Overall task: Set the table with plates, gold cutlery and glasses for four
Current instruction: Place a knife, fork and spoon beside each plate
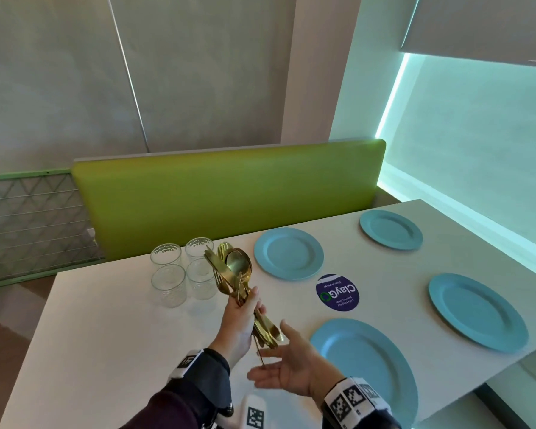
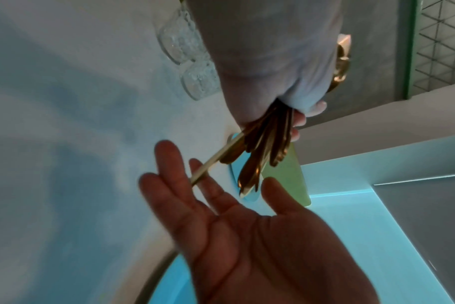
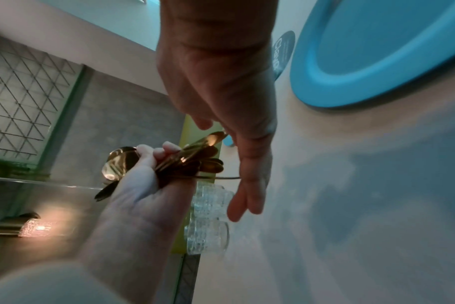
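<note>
My left hand (image 1: pixel 242 320) grips a bundle of gold cutlery (image 1: pixel 239 274) by the middle, spoon bowls and fork tines pointing up and away. My right hand (image 1: pixel 285 366) lies open, palm up, just under the handle ends. One thin handle (image 2: pixel 203 172) hangs lower than the others and reaches the right hand's fingers (image 2: pixel 166 160). Several blue plates lie on the white table (image 1: pixel 106 335), the nearest plate (image 1: pixel 362 360) right beside my right hand. Several clear glasses (image 1: pixel 183 270) stand clustered behind the cutlery. In the right wrist view the cutlery (image 3: pixel 195 158) shows in the left fist (image 3: pixel 143 185).
A round dark-blue sticker (image 1: pixel 337 292) is on the table between the plates. A green bench back (image 1: pixel 229 193) runs along the table's far edge. A wire-mesh panel (image 1: pixel 28 218) stands at the left.
</note>
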### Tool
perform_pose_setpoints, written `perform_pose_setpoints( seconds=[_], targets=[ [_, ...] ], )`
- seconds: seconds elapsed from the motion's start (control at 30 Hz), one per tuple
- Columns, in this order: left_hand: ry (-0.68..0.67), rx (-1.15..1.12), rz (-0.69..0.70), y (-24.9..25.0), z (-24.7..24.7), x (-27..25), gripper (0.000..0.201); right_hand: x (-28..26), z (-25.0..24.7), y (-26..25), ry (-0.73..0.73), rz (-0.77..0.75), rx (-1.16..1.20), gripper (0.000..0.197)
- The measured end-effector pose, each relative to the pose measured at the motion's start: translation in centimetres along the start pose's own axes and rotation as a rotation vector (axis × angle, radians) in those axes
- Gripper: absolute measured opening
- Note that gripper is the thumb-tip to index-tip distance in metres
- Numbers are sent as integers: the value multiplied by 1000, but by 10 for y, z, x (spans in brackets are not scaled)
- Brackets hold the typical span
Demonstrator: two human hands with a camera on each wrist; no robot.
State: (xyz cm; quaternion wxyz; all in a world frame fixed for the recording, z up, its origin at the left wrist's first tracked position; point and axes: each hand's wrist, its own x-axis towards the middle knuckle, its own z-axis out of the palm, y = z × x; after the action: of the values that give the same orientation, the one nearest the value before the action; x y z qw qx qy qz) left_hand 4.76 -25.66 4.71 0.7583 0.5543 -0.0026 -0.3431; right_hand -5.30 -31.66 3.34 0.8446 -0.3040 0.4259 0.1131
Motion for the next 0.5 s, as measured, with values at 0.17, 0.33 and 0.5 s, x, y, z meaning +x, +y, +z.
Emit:
perform_pose_setpoints(
  seconds=[0.17,0.33,0.5],
  targets=[
    [-63,91,40,-7,4,-7,22,4,0,-11,48,-92,-31,46],
    [-79,142,18,-4,6,-12,20,3,2,-4,-12,-65,-133,50],
    [-92,144,-25,-4,5,-9,28,-10,1,-9,35,-71,-307,59]
  ],
)
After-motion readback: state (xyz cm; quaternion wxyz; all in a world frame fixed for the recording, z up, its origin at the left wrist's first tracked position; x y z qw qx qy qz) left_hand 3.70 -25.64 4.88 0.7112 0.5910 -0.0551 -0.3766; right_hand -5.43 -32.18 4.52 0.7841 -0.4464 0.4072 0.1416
